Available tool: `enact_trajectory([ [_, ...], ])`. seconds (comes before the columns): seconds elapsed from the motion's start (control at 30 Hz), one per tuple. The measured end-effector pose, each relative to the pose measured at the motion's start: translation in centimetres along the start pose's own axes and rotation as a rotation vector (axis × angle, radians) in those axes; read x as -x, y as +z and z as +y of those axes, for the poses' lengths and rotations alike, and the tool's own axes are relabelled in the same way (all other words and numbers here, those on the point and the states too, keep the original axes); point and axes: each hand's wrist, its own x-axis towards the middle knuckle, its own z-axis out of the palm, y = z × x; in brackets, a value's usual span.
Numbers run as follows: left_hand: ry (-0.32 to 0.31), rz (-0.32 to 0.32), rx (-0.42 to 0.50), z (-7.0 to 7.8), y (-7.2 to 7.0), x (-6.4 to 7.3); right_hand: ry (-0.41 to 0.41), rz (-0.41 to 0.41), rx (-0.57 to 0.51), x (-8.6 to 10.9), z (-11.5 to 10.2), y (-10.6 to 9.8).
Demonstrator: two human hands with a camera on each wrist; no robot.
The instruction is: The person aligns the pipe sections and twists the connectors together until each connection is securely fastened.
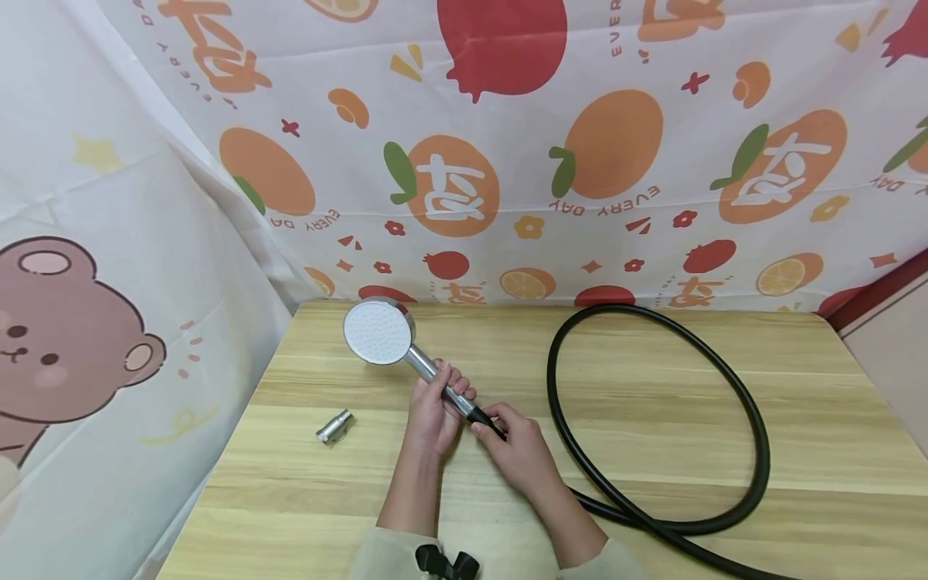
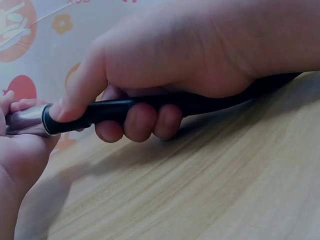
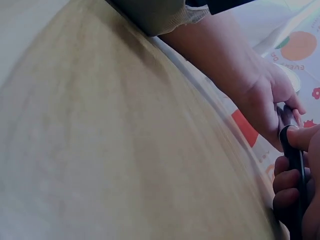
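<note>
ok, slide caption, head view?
Left hand grips the shower head handle; right hand holds the black hose against its end.

"every day" (image 1: 605,203) is printed repeatedly on the fruit-patterned cloth (image 1: 525,173).

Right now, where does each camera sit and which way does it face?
On the head: facing forward and down at the tabletop, handheld showerhead and black hose; left hand, right hand, forearms and sleeves show.
On the left wrist: facing the hose, fruit-print cloth beyond; the right hand spans the top, part of the left at the left edge.
On the right wrist: facing across the tabletop; left forearm, sleeve and hand show, right-hand fingers at the right edge.
Both wrist views share the hose's end at the chrome handle.
</note>
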Motion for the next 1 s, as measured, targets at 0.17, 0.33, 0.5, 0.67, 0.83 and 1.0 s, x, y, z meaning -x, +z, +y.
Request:
enact_trajectory([
  [0.17,0.004,0.002,-0.022,-0.13,-0.09,-0.13,0.013,0.034,0.019,0.05,0.11,0.16],
  [0.33,0.002,0.010,-0.028,-0.22,-0.26,-0.22,0.046,0.026,0.025,0.01,0.14,0.33],
  [0.5,0.006,0.001,-0.038,-0.19,-0.30,-0.10,0.016,0.022,0.079,0.10,0.15,0.44],
  [0.67,0.000,0.007,-0.039,-0.09,-0.25,-0.03,-0.022,0.008,0.157,0.23,0.25,0.56],
  [0.83,-0.014,-0.002,-0.015,0.02,-0.29,-0.02,-0.015,-0.008,0.109,0.32,-0.19,0.33],
  [1.0,-0.038,-0.027,0.038,0.21,-0.39,-0.06,0.004,-0.026,0.016,0.24,-0.64,0.10],
])
